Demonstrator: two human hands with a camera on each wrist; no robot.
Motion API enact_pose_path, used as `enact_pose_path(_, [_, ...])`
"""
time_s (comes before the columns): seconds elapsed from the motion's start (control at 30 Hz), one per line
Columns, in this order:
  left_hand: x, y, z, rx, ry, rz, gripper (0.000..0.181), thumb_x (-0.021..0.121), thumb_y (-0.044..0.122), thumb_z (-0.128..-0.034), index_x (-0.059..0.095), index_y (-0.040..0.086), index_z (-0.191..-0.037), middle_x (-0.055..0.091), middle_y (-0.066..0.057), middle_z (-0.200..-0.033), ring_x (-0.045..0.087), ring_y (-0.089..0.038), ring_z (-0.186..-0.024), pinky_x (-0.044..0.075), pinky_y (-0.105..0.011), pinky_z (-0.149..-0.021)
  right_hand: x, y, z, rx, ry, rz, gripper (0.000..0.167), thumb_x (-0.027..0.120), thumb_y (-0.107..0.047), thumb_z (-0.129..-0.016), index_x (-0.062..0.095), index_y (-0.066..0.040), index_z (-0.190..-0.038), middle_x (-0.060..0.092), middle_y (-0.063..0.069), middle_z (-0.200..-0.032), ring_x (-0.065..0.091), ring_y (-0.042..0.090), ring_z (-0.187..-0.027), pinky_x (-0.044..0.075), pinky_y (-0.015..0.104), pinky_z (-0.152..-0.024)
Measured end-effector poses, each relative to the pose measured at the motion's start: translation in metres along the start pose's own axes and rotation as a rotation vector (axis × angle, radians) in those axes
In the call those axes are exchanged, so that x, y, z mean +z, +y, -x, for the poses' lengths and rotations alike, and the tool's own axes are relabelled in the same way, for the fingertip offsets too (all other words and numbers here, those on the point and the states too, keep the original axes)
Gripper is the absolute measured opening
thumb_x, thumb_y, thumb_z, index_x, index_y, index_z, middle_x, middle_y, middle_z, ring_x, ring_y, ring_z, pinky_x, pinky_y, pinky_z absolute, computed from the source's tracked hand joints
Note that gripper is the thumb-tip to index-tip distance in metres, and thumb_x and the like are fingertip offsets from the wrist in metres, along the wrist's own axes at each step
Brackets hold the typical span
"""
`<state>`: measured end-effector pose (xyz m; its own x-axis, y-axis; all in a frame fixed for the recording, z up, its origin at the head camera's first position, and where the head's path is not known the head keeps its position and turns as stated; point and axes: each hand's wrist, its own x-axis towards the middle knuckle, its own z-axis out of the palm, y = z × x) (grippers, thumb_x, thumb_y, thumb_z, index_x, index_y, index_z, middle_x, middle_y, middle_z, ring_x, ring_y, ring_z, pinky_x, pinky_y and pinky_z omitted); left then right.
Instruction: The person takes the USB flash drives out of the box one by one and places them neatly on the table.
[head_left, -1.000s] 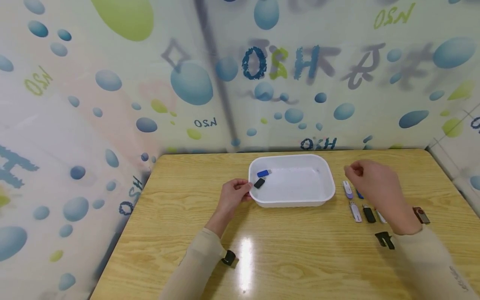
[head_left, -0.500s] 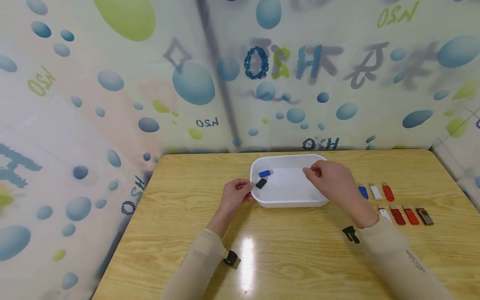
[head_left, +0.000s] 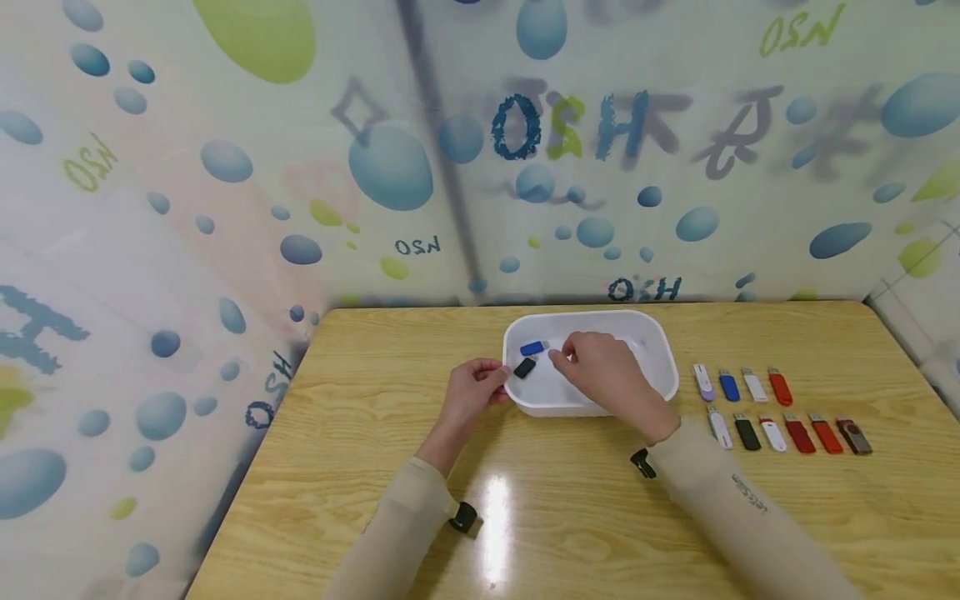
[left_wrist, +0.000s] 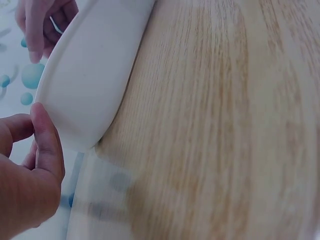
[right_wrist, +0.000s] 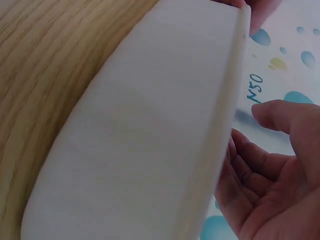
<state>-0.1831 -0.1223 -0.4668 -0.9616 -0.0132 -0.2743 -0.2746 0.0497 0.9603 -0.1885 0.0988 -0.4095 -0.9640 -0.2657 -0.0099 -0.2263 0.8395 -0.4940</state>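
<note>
A white plastic bin [head_left: 585,410] sits on the table, holding a blue USB stick [head_left: 532,348] and a black USB stick [head_left: 525,367] at its left end. My left hand [head_left: 467,396] pinches the bin's left rim between thumb and fingers. Over the inside of the bin hangs my right hand [head_left: 606,373], beside the two sticks and with its fingers bent. In the right wrist view the right thumb [right_wrist: 280,116] stands apart from the fingers and nothing shows between them. Some right fingertips are hidden behind the bin wall.
Right of the bin, several USB sticks lie in two rows, among them a blue one [head_left: 729,386], a red one [head_left: 780,387] and a brown one [head_left: 854,436]. A patterned wall sheet [head_left: 540,208] rises behind the wooden table [head_left: 337,417].
My right hand has travelled left, from above the rows of USB sticks to over the bin, towards the two sticks inside. The left hand keeps its grip on the rim.
</note>
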Motion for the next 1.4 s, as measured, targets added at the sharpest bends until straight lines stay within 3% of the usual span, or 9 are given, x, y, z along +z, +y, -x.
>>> enact_pose_path(0.27, [0.0, -0.002, -0.001, 0.024, 0.0, 0.025, 0.024, 0.069, 0.007, -0.0992, 0.065, -0.009, -0.116, 0.069, -0.02, -0.095, 0.064, -0.012, -0.07, 0.06, -0.022, -0.065, 0.023, -0.01, -0.016, -0.001, -0.058, 0.056, 0.026, 0.062, -0.026, -0.102, 0.072, -0.003, -0.103, 0.064, 0.003, -0.079, 0.055, 0.019, -0.067, 0.044, 0.029, -0.059])
enact_pose_path(0.67, [0.0, -0.001, -0.001, 0.022, -0.014, 0.025, 0.026, 0.069, 0.008, -0.0998, 0.064, -0.01, -0.118, 0.069, -0.023, -0.1, 0.065, -0.012, -0.072, 0.059, -0.02, -0.064, 0.043, -0.013, -0.036, -0.043, -0.132, 0.018, 0.017, 0.064, -0.017, -0.1, 0.074, -0.004, -0.106, 0.068, 0.004, -0.087, 0.056, 0.019, -0.071, 0.045, 0.032, -0.065])
enact_pose_path(0.9, [0.0, -0.001, -0.001, 0.028, -0.024, 0.047, 0.024, 0.068, 0.006, -0.0995, 0.065, -0.01, -0.116, 0.069, -0.017, -0.094, 0.065, -0.011, -0.07, 0.059, -0.021, -0.064, 0.048, -0.019, -0.041, -0.1, -0.227, 0.047, 0.029, 0.062, -0.011, -0.098, 0.072, -0.006, -0.124, 0.072, 0.009, -0.113, 0.058, 0.023, -0.09, 0.051, 0.04, -0.085])
enact_pose_path(1.07, [0.0, -0.002, 0.0, 0.021, -0.023, 0.051, 0.022, 0.069, 0.007, -0.0996, 0.065, -0.009, -0.115, 0.068, -0.014, -0.092, 0.065, -0.012, -0.07, 0.061, -0.023, -0.065, 0.051, -0.021, -0.042, -0.097, -0.258, 0.051, 0.033, 0.062, -0.011, -0.099, 0.069, -0.008, -0.131, 0.071, 0.009, -0.12, 0.058, 0.025, -0.096, 0.051, 0.041, -0.088])
enact_pose_path(1.4, [0.001, -0.001, 0.0, 0.023, -0.018, 0.064, 0.022, 0.068, 0.005, -0.0994, 0.065, -0.01, -0.116, 0.068, -0.012, -0.089, 0.065, -0.011, -0.069, 0.059, -0.021, -0.063, 0.051, -0.021, -0.041, -0.107, -0.198, 0.083, 0.015, 0.065, -0.015, -0.099, 0.068, -0.005, -0.111, 0.068, 0.007, -0.095, 0.057, 0.022, -0.082, 0.051, 0.039, -0.077])
